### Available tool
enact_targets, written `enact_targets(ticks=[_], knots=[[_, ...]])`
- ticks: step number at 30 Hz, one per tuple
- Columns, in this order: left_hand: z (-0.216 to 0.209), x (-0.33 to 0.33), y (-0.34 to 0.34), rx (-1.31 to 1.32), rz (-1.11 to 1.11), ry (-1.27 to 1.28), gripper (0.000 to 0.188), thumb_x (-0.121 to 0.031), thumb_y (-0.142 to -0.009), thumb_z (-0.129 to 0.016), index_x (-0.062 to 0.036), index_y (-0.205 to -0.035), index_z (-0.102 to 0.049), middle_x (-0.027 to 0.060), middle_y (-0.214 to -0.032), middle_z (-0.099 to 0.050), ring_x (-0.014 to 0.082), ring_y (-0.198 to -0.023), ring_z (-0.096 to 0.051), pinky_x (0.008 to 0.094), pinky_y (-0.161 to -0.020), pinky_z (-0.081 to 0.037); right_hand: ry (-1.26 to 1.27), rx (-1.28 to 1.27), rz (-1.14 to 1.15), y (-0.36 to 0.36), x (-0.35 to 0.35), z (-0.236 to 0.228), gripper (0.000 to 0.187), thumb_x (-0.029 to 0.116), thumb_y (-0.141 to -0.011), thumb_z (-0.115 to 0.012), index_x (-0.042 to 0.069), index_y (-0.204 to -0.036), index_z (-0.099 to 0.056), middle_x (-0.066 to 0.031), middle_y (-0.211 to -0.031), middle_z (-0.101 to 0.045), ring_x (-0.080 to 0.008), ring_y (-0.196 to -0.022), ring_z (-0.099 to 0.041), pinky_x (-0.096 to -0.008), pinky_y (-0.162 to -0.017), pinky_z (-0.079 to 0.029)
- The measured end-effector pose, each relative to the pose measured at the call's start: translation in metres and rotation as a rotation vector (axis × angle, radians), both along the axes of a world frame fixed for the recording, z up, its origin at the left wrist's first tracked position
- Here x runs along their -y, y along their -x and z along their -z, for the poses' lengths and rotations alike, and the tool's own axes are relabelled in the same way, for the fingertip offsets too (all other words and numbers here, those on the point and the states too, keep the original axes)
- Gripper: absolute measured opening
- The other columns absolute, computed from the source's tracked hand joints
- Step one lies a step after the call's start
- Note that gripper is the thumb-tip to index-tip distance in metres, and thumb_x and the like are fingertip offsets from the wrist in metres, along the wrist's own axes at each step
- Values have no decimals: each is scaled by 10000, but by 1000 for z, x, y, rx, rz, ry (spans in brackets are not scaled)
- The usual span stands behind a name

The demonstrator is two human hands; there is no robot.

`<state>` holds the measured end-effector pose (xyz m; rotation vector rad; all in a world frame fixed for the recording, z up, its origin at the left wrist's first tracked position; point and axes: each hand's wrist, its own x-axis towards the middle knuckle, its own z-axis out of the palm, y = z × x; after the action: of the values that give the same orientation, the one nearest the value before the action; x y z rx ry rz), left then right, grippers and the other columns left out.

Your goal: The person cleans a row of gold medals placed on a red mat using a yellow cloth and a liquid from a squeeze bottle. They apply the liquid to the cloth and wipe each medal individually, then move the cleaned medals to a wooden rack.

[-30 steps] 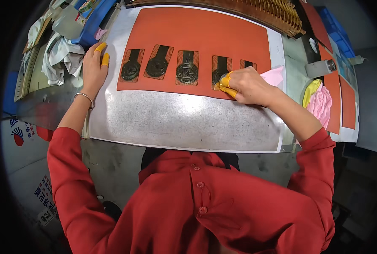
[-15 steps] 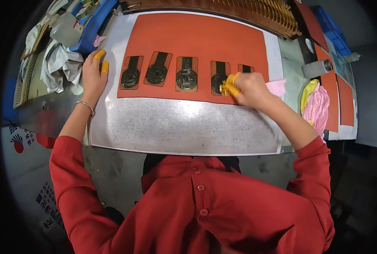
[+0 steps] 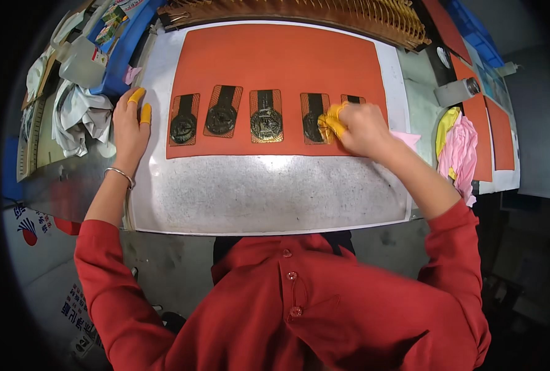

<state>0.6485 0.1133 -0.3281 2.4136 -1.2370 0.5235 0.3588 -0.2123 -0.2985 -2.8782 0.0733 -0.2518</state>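
Note:
A row of several thin, gold-patterned rectangular plates, each with a dark round medal-like shape and a dark band above it, lies on an orange sheet [image 3: 275, 59]. My right hand [image 3: 364, 128], yellow covers on its fingertips, is closed over the right edge of the second plate from the right [image 3: 313, 119]. Whatever its fingers pinch is hidden; a gold shine shows at the tips. Partly behind this hand is the rightmost plate [image 3: 352, 99]. My left hand [image 3: 131, 127], also with yellow finger covers, rests with fingers apart on the left edge of the white-bordered work surface [image 3: 275, 191], holding nothing.
Left of the surface are a white cloth [image 3: 84, 111], a translucent bottle [image 3: 82, 62] and a blue tray [image 3: 117, 68]. A comb-like brown rack [image 3: 300, 15] spans the back. On the right lie a clear bottle [image 3: 454, 93] and pink cloth [image 3: 460, 148].
The whole scene sits slightly lower in view, as the head has shifted. My right hand stays at the same plate with its fingers slightly moved; the left hand stays at the edge.

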Motion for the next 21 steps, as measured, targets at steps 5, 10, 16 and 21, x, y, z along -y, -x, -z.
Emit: enact_targets(ticks=[5, 10, 16, 21], knots=[[5, -7, -5, -21, -33, 21, 295, -70, -838, -532, -5, -1126, -529, 142, -1218, -496, 323, -1114, -461, 392, -951, -344, 26, -25, -74, -14, 13, -4, 61, 77, -686, -574, 34, -720, -600, -142, -679, -600, -338, -630, -589, -444, -581, -465], [-1, -3, -3, 9, -45, -26, 291, -67, -845, -523, -1, -1128, -522, 137, -1224, -492, 315, -1121, -456, 402, -960, -331, -33, -8, -151, -11, 14, 2, 64, 92, -699, -592, 29, -692, -586, -128, -662, -594, -317, -612, -588, -430, -544, -455], [-2, -1, -3, 13, -18, -41, 292, -65, -850, -514, -1, -1135, -517, 146, -1217, -488, 322, -1120, -453, 397, -962, -332, -49, -126, -132, -8, 8, -4, 63, 82, -696, -561, 25, -704, -588, -143, -676, -600, -335, -628, -588, -444, -577, -459], [3, -8, -6, 15, -33, -53, 300, -69, -842, -521, 1, -1134, -519, 146, -1232, -485, 324, -1116, -458, 409, -962, -329, -112, -85, -67, -17, 7, -8, 58, 77, -672, -572, 36, -706, -596, -140, -678, -608, -330, -637, -597, -446, -574, -459]])
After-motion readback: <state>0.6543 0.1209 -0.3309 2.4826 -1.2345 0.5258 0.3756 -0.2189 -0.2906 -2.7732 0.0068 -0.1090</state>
